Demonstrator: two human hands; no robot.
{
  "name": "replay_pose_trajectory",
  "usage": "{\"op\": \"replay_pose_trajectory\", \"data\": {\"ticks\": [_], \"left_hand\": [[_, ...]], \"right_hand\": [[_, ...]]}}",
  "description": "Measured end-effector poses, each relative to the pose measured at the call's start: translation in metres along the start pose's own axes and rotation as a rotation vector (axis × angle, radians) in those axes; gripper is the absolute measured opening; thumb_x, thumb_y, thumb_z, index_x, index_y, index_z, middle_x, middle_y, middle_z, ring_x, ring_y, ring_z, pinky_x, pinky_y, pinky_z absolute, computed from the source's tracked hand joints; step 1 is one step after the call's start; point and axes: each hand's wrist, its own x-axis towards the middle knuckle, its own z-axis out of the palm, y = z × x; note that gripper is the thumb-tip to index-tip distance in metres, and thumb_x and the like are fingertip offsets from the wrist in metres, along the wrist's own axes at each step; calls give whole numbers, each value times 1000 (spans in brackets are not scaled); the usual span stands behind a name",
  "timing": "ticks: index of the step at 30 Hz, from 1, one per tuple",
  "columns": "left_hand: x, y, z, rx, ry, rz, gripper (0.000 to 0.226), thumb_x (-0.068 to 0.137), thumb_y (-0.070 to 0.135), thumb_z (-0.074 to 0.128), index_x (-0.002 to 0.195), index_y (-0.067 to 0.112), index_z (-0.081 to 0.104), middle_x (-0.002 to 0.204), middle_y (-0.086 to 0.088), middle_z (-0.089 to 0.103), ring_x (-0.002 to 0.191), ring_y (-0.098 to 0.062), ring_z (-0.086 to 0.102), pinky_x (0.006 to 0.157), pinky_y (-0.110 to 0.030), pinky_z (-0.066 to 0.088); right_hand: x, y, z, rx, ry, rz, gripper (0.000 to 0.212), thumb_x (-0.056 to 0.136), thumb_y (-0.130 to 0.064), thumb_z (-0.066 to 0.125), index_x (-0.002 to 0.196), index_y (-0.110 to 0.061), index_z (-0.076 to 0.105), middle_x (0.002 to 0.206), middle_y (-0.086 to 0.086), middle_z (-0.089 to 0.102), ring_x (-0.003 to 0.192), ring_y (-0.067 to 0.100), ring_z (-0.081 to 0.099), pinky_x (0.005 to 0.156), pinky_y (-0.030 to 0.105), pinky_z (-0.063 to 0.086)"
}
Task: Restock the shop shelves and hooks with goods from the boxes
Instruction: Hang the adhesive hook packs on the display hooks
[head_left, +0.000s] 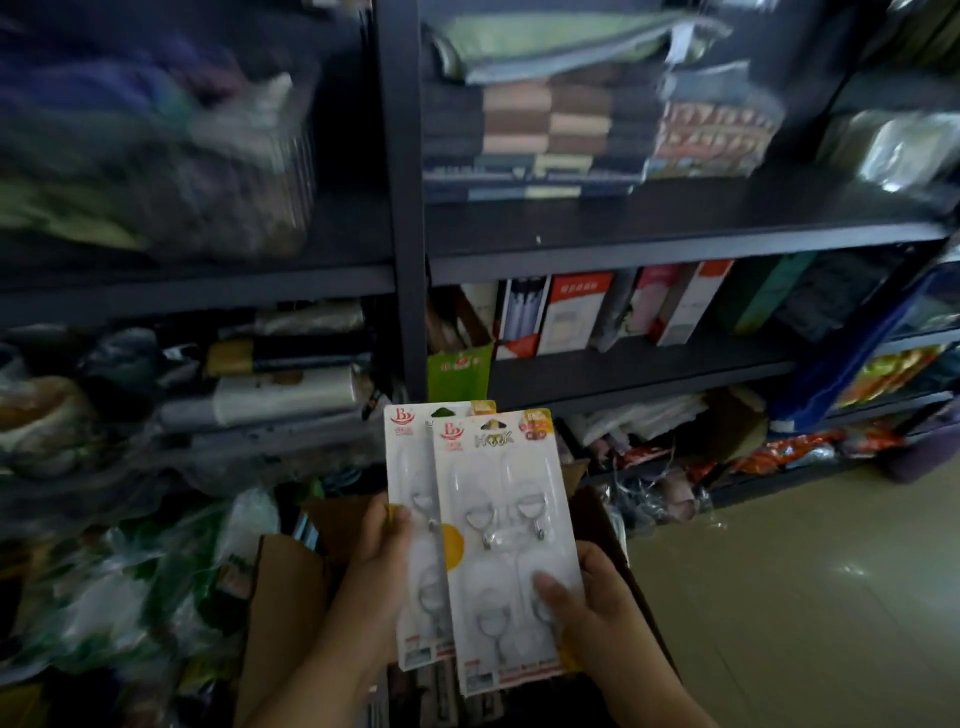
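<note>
Two white blister cards of clear plastic wall hooks, lower centre of frame, overlapping. Left hand (382, 545) pinches the rear hook card (413, 499) at its left edge; right hand (587, 608) grips the front hook card (506, 525), thumb on its face. Open brown cardboard box (291, 582) below. Dark metal shelving (571, 244) fills upper frame, stocked with blurred goods.

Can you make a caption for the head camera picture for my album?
Two hands hold two hook packs before dark shop shelves.
</note>
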Motion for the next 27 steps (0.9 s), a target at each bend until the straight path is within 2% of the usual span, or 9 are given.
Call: {"op": "replay_pose_trajectory", "data": {"ticks": [3, 5, 9, 11, 13, 14, 17, 22, 27], "left_hand": [[-7, 17, 6, -81, -60, 19, 15, 96, 30, 52, 104, 32, 64, 104, -2, 73, 93, -22, 69, 79, -38, 53], [-12, 27, 10, -140, -110, -15, 15, 95, 24, 54, 100, 23, 68, 94, -4, 76, 83, -23, 73, 75, -39, 55], [-12, 41, 23, -158, -79, 13, 19, 92, 29, 57, 99, 19, 71, 97, -5, 75, 91, -26, 71, 88, -47, 53], [-14, 53, 40, -165, -63, 38, 22, 91, 31, 58, 103, 18, 70, 100, -8, 75, 97, -32, 69, 93, -52, 50], [-16, 67, 67, -154, -56, 77, 23, 91, 32, 58, 105, 17, 70, 100, -9, 74, 96, -32, 69, 92, -52, 51], [-16, 73, 83, -145, -52, 108, 22, 92, 32, 57, 102, 18, 70, 99, -8, 74, 93, -31, 69, 88, -50, 53], [-21, 94, 145, -83, -59, 224, 21, 94, 36, 54, 95, 23, 71, 95, -1, 75, 86, -21, 70, 78, -38, 54], [-31, 113, 275, -44, -54, 331, 21, 93, 44, 53, 97, 31, 70, 104, 3, 73, 100, -24, 67, 93, -51, 50], [-43, 139, 385, -70, -9, 432, 14, 96, 32, 53, 92, 29, 66, 97, 16, 65, 97, -8, 59, 98, -36, 44]], "right_hand": [[-2, -12, 6, -28, 36, -83, 36, 74, -23, 74, 100, -5, 59, 81, 7, 73, 67, 12, 69, 58, 24, 52], [-2, -20, 3, -14, 33, -108, 26, 82, -17, 73, 99, -4, 60, 75, 6, 72, 64, 13, 67, 58, 27, 53], [-1, -42, -16, 46, 53, -157, 26, 79, -15, 75, 96, 0, 62, 68, 8, 70, 59, 15, 64, 55, 28, 53], [1, -57, -33, 77, 71, -174, 25, 80, -14, 74, 97, 1, 63, 70, 11, 71, 61, 19, 65, 58, 35, 57], [5, -75, -59, 83, 79, -200, 34, 74, -23, 76, 99, -2, 65, 81, 18, 73, 72, 30, 68, 74, 50, 58], [7, -85, -75, 94, 89, -210, 32, 77, -22, 76, 100, -3, 65, 85, 20, 73, 76, 34, 69, 78, 55, 57], [18, -116, -139, 110, 131, -244, 20, 87, -16, 66, 102, -4, 62, 86, 16, 74, 78, 33, 71, 77, 51, 57], [40, -168, -266, 0, 135, -313, 21, 88, -26, 66, 103, -12, 62, 88, 7, 75, 82, 28, 73, 79, 48, 58], [65, -221, -362, -105, 151, -388, 18, 86, -26, 68, 96, -12, 63, 80, 4, 74, 73, 21, 71, 68, 37, 58]]}}
